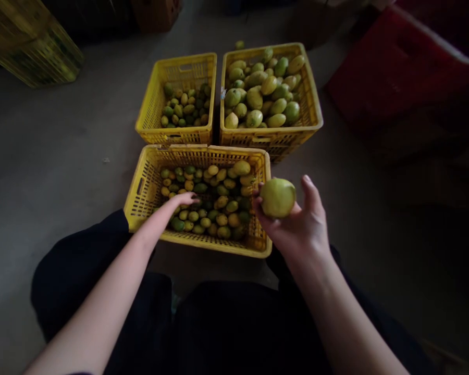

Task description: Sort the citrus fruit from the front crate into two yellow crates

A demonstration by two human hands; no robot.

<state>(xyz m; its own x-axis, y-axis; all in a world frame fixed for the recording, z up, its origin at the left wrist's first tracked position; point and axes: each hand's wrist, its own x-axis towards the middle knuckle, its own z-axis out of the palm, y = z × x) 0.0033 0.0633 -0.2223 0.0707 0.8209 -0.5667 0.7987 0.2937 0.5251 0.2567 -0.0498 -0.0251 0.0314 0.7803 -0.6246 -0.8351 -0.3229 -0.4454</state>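
A large yellow-green fruit [277, 198] rests in my right hand [303, 224], raised over the right end of the near yellow crate [268, 208]; the thumb points up and the other fingers are under and behind the fruit. My left hand [186, 198] reaches down into the middle of the same crate, just over several small green and yellow fruits [205, 222]. Its fingers are small and dark in the view, so what they hold, if anything, cannot be made out. Larger fruits [241, 167] lie along that crate's right side.
Behind stand two more yellow crates, the left one [148, 104] with small fruits, the right one [315, 104] heaped with larger ones. A single fruit [239, 45] is beyond them. Stacked crates [50, 57] stand far left, a red container [383, 67] at right.
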